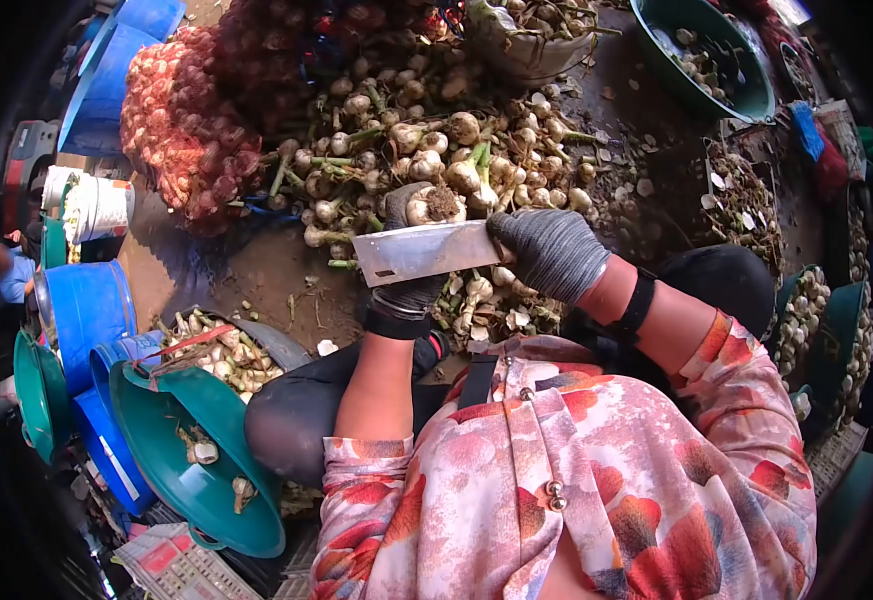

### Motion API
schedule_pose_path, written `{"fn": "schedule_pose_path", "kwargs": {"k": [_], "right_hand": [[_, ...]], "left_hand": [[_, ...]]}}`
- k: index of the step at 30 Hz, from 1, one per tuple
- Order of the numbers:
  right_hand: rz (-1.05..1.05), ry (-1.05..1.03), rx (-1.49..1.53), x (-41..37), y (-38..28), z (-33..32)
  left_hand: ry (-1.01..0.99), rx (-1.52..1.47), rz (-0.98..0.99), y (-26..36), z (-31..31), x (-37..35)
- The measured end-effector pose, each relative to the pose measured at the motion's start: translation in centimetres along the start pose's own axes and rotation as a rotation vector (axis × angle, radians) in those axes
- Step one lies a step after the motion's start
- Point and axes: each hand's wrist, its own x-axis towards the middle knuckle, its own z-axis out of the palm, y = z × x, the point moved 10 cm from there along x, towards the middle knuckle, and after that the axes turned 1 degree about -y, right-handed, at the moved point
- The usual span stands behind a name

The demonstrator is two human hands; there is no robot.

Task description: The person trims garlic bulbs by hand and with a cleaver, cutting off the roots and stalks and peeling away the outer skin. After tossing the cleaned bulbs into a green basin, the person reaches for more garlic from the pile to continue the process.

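Observation:
My right hand (557, 252), in a grey knit glove, is wrapped around the handle end of a cleaver (422, 254). Its broad blade stretches leftward, flat side up, across the front of a garlic bulb (422, 208). That bulb sits in the gloved fingers of my left hand (407, 300), with its brown, root-covered end facing up. The blade covers the middle of my left hand. Just beyond both hands lies a large heap of garlic bulbs (457, 130) with green stems. More garlic and loose skins show under the blade, near my lap.
Red net sacks of garlic (182, 130) stand at the upper left. A green basin (197, 500) with a few bulbs is by my left knee, near blue tubs (87, 310). Another green basin (747, 105) and a white sack (537, 55) are at the back. A person (17, 275) shows far left.

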Motion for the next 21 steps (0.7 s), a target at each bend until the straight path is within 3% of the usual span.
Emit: {"fn": "schedule_pose_path", "kwargs": {"k": [3, 4, 7, 9, 11, 12, 13, 14, 15, 17, 20, 21], "right_hand": [[0.014, 0.017, -0.059, 0.2, 1.3, 1.1], [-0.017, 0.064, -0.026, 0.1, 1.6, 1.4], [0.158, 0.022, -0.040, 0.3, 5.3, 2.9], [0.648, -0.119, -0.083, -0.6, 18.2, 5.5], [0.672, -0.028, -0.024, -0.1, 16.7, 1.8], [0.646, 0.051, -0.014, 0.4, 15.2, 0.1], [0.625, 0.106, 0.032, 0.6, 14.3, -0.8], [0.616, 0.179, 0.084, 0.7, 14.0, -1.9], [0.615, 0.251, 0.151, 0.6, 13.8, -2.2], [0.553, 0.336, 0.271, 1.7, 14.6, -1.7], [0.545, 0.364, 0.353, 2.3, 12.6, -2.9], [0.534, 0.347, 0.375, 2.7, 12.9, -2.3]], "left_hand": [[-0.072, 0.145, 0.026, 1.1, 0.1, 0.1], [-0.073, 0.097, -0.059, 0.9, -0.1, 0.4], [-0.086, -0.160, -0.471, 3.0, -2.5, 2.0], [0.260, -0.172, -0.048, 9.2, -8.7, 3.0], [0.437, 0.108, 0.016, 10.9, -14.9, 2.8], [0.637, -0.295, -0.244, 7.5, -18.2, 1.0], [0.773, -0.589, -0.313, 4.4, -21.9, -0.9], [0.814, -1.142, -0.164, 0.5, -25.5, -3.0], [0.920, -1.265, -0.099, 2.3, -29.1, -4.3], [1.463, -1.291, -0.069, 1.4, -34.8, -10.1], [1.578, -1.249, -0.338, -0.1, -32.3, -10.9], [1.316, -1.216, -0.376, -1.3, -29.9, -8.9]]}}
